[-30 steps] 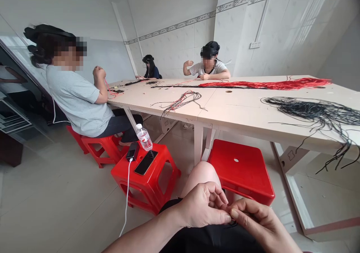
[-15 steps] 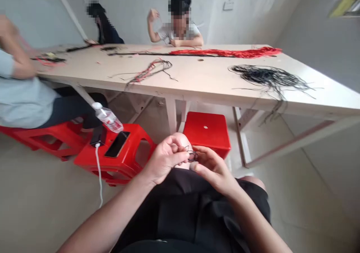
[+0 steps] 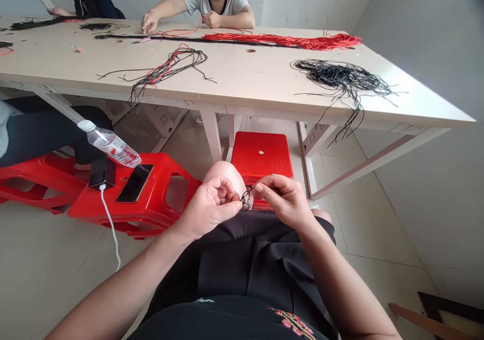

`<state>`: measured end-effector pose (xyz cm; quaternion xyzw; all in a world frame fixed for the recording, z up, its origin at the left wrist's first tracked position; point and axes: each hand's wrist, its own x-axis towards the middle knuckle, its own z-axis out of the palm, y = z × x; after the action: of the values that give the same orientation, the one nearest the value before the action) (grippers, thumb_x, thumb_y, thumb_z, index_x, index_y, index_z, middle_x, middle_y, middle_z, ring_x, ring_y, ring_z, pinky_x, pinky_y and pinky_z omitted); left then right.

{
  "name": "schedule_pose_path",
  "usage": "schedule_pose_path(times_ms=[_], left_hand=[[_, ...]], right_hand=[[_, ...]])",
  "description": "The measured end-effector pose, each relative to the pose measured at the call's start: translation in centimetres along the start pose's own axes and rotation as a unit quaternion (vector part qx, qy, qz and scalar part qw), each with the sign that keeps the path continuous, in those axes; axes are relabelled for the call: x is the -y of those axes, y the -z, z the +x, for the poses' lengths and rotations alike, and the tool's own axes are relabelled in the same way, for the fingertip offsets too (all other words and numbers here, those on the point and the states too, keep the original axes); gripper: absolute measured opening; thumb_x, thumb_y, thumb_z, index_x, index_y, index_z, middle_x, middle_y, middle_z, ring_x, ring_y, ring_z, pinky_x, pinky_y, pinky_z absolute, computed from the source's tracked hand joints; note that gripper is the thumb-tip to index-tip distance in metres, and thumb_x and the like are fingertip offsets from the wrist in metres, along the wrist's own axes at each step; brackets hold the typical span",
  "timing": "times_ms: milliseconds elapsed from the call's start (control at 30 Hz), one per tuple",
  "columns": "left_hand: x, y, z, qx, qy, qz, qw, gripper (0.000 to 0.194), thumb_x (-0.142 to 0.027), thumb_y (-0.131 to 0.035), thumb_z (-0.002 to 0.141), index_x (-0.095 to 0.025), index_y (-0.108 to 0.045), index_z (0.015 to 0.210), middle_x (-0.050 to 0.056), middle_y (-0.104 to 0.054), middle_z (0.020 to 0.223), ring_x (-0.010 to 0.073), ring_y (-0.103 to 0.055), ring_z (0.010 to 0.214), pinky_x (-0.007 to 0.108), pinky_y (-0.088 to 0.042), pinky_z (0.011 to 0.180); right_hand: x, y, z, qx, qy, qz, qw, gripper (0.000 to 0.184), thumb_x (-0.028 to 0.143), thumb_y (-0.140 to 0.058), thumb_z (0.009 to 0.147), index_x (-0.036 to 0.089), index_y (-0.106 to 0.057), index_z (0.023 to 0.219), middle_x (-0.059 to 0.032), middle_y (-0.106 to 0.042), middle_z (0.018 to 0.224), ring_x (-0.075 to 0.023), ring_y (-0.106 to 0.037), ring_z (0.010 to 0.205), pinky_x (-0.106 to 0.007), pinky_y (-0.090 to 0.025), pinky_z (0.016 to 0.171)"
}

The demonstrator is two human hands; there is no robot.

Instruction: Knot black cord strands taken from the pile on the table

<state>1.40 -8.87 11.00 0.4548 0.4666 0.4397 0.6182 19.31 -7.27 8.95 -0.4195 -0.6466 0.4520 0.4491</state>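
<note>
Long table [image 3: 242, 75], red stool [image 3: 274, 156], left hand [image 3: 209, 206], right hand [image 3: 283, 199] pinching black cord [image 3: 246, 199]

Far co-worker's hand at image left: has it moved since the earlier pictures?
Yes: the co-worker's hand came down, from raised above the tabletop to resting on it.

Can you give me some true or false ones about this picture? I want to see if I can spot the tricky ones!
1. The left hand and right hand are pinching a little tangle of black cord. True.
2. The phone is lying on the table. False: it is on a red plastic stool.
3. A long red cord bundle is lying on the table. True.
4. The person across the table is wearing a red shirt. False: they are wearing a pale T-shirt.
</note>
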Motion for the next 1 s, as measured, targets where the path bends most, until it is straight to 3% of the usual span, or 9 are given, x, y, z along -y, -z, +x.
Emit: schedule_pose_path(times_ms=[100, 333, 400, 500, 600, 667, 833, 933, 1000], left_hand=[[0.4, -0.1, -0.1, -0.001, -0.001, 0.022, 1.0, 0.029, -0.007, -0.072, 0.058, -0.017, -0.047, 0.069, -0.005, -0.057, 0.06, 0.0072, -0.056, 0.058, 0.019, -0.047, 0.061], [0.8, -0.3, 0.0, -0.017, -0.013, 0.085, 0.996, 0.029, -0.009, -0.071, 0.059, -0.018, -0.045, 0.068, -0.004, -0.055, 0.062, 0.0082, -0.054, 0.059, 0.02, -0.042, 0.058], [0.7, -0.4, -0.2, -0.008, -0.013, 0.089, 0.996, 0.028, -0.01, -0.068, 0.061, -0.018, -0.044, 0.069, -0.004, -0.055, 0.063, 0.0084, -0.054, 0.06, 0.02, -0.041, 0.059], [0.5, -0.3, -0.7, -0.013, -0.001, 0.095, 0.995, 0.027, -0.009, -0.064, 0.062, -0.019, -0.041, 0.07, -0.005, -0.052, 0.06, 0.0063, -0.049, 0.055, 0.02, -0.037, 0.055], [0.5, -0.2, -1.3, -0.003, 0.018, 0.093, 0.995, 0.028, -0.007, -0.062, 0.059, -0.019, -0.04, 0.072, -0.006, -0.05, 0.06, 0.0049, -0.044, 0.053, 0.018, -0.034, 0.052], [0.4, -0.1, -1.7, 0.013, 0.024, 0.092, 0.995, 0.028, -0.005, -0.06, 0.058, -0.019, -0.041, 0.073, -0.006, -0.05, 0.061, 0.0049, -0.044, 0.054, 0.018, -0.033, 0.052], [0.4, -0.2, -2.5, 0.012, 0.021, 0.122, 0.992, 0.027, -0.003, -0.058, 0.057, -0.018, -0.042, 0.072, -0.006, -0.05, 0.061, 0.0057, -0.044, 0.054, 0.02, -0.033, 0.053], [0.9, -0.1, -2.4, 0.001, 0.02, 0.112, 0.994, 0.028, -0.003, -0.057, 0.056, -0.018, -0.042, 0.072, -0.005, -0.051, 0.062, 0.0066, -0.045, 0.056, 0.02, -0.033, 0.054], [1.2, -0.1, -2.3, -0.006, 0.021, 0.107, 0.994, 0.028, -0.002, -0.057, 0.055, -0.018, -0.042, 0.072, -0.005, -0.052, 0.062, 0.0072, -0.045, 0.056, 0.021, -0.033, 0.053]], right_hand=[[0.4, 0.2, 0.3, -0.019, 0.019, -0.061, 0.998, 0.025, 0.036, -0.056, 0.085, 0.017, -0.059, 0.069, 0.0002, -0.056, 0.06, -0.0097, -0.047, 0.054, -0.023, -0.039, 0.052], [1.6, 1.6, 0.6, -0.132, 0.056, -0.125, 0.982, 0.024, 0.036, -0.057, 0.084, 0.019, -0.059, 0.068, 0.0015, -0.055, 0.057, -0.0098, -0.047, 0.051, -0.021, -0.039, 0.049], [1.7, 2.0, 0.1, -0.102, 0.04, -0.115, 0.987, 0.028, 0.038, -0.055, 0.085, 0.019, -0.058, 0.065, 0.0012, -0.054, 0.055, -0.0098, -0.047, 0.05, -0.021, -0.039, 0.048], [0.8, 2.2, -1.0, 0.085, -0.032, -0.059, 0.994, 0.031, 0.043, -0.052, 0.086, 0.017, -0.064, 0.075, -0.0015, -0.057, 0.06, -0.0116, -0.052, 0.053, -0.022, -0.042, 0.048], [-0.6, 1.0, -1.8, 0.129, -0.104, -0.003, 0.986, 0.046, 0.049, -0.044, 0.089, 0.018, -0.057, 0.119, 0.0006, -0.057, 0.057, -0.011, -0.049, 0.044, -0.022, -0.042, 0.043], [-1.2, -0.2, -2.1, 0.139, -0.11, 0.012, 0.984, 0.049, 0.049, -0.043, 0.089, 0.02, -0.051, 0.128, 0.0014, -0.056, 0.057, -0.0116, -0.051, 0.045, -0.022, -0.043, 0.043], [-1.0, -1.7, -2.2, 0.191, -0.035, -0.053, 0.98, 0.031, 0.041, -0.045, 0.089, 0.02, -0.065, 0.101, -0.004, -0.063, 0.074, -0.0141, -0.06, 0.06, -0.022, -0.048, 0.051], [-0.6, -1.6, -1.8, 0.188, 0.029, -0.109, 0.976, 0.024, 0.035, -0.045, 0.089, 0.02, -0.062, 0.085, -0.0043, -0.065, 0.078, -0.0152, -0.062, 0.07, -0.024, -0.051, 0.066], [-0.4, -1.5, -1.8, 0.199, 0.042, -0.114, 0.972, 0.023, 0.033, -0.042, 0.091, 0.02, -0.06, 0.085, -0.005, -0.065, 0.083, -0.0157, -0.062, 0.076, -0.024, -0.051, 0.071]])
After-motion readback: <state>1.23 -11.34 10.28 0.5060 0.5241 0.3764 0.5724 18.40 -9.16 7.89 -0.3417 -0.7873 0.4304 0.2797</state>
